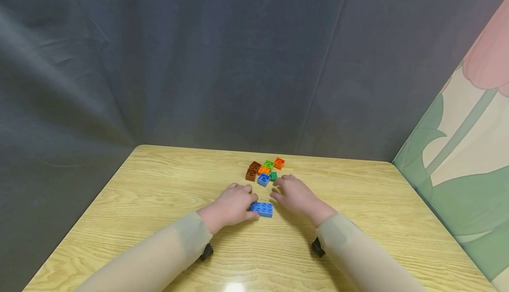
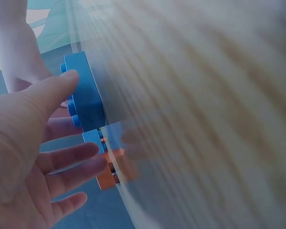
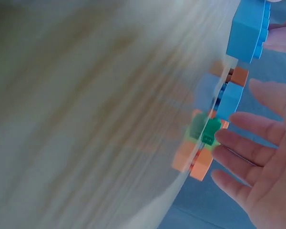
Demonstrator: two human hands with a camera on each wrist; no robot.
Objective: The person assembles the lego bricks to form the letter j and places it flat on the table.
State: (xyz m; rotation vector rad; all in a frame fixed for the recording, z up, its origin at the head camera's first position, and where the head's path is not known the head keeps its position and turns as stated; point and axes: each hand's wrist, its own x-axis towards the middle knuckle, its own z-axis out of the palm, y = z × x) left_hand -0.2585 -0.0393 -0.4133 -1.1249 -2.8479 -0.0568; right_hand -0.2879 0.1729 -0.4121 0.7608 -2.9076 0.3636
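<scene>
The left hand (image 1: 234, 204) pinches the left end of the long blue brick (image 1: 262, 209) between thumb and index finger, its other fingers loose and apart. The brick sits between the hands, studs up. The right hand (image 1: 296, 195) has loosely spread fingers around nothing; their tips hang just beside the dark green brick (image 1: 273, 176), and whether they touch it I cannot tell.

Just left of that brick is the small blue brick (image 1: 263, 180), hollow side up. Beyond it lie the orange brick (image 1: 263, 171) and the light green brick (image 1: 268, 164), with two brown bricks (image 1: 251, 175) on the left and a red-orange brick (image 1: 279, 163) at far right of the group.

All sit toward the far edge of the wood-grained tabletop (image 1: 159, 181). Pale sleeves (image 1: 155, 252) cover both forearms. A dark curtain (image 1: 238, 62) hangs behind; a flower-patterned wall (image 1: 469, 150) stands at right.
</scene>
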